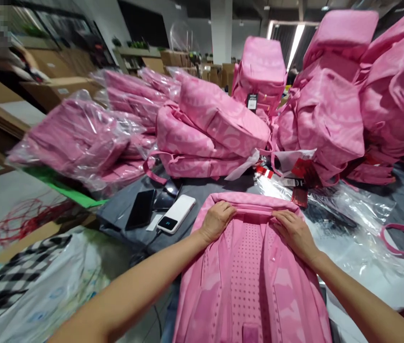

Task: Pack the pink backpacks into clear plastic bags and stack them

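Observation:
A pink patterned backpack [248,267] lies in front of me with its strap side and perforated back panel facing up. At its top edge, my left hand [219,220] is closed on the fabric near the left shoulder strap. Level with it, my right hand [292,231] has its fingers curled over the same edge near the right strap. Between the two hands runs the top handle [254,209]. The thumbs and the undersides of the fingers are mostly hidden.
Left of the backpack lie a white power bank [176,214] with a lit display and a black phone [140,209]. Pink backpacks [212,124] are piled behind, with plastic-wrapped ones [76,138] at left. Clear plastic bags [352,209] spread over the right side.

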The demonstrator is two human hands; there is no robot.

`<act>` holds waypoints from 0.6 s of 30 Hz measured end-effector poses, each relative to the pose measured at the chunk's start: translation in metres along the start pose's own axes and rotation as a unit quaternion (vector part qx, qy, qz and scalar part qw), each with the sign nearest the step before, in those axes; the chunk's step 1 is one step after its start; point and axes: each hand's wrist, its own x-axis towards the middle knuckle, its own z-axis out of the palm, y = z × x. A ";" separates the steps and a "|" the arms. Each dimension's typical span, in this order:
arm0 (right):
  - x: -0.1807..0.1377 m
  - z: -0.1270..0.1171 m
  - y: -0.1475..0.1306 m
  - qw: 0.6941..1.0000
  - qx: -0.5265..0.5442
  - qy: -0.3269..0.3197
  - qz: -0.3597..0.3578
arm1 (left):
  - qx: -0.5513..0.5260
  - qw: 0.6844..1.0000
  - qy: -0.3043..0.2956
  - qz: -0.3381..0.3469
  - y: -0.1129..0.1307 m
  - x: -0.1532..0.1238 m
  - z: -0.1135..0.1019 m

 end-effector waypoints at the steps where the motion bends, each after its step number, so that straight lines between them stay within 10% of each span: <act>1: 0.008 0.002 0.004 0.998 -0.003 -0.043 0.038 | 0.000 1.000 -0.021 -0.012 -0.003 0.011 0.004; 8: 0.087 0.013 0.045 0.969 -0.064 -0.122 0.207 | 0.032 0.993 -0.080 -0.085 0.001 0.097 -0.005; 12: 0.093 0.015 0.049 0.968 -0.069 -0.102 0.218 | 0.019 0.997 -0.069 -0.009 0.041 0.071 -0.018; 18: 0.086 0.028 0.018 0.969 -0.131 -0.088 0.188 | -0.020 0.973 -0.229 -0.020 0.062 0.041 0.014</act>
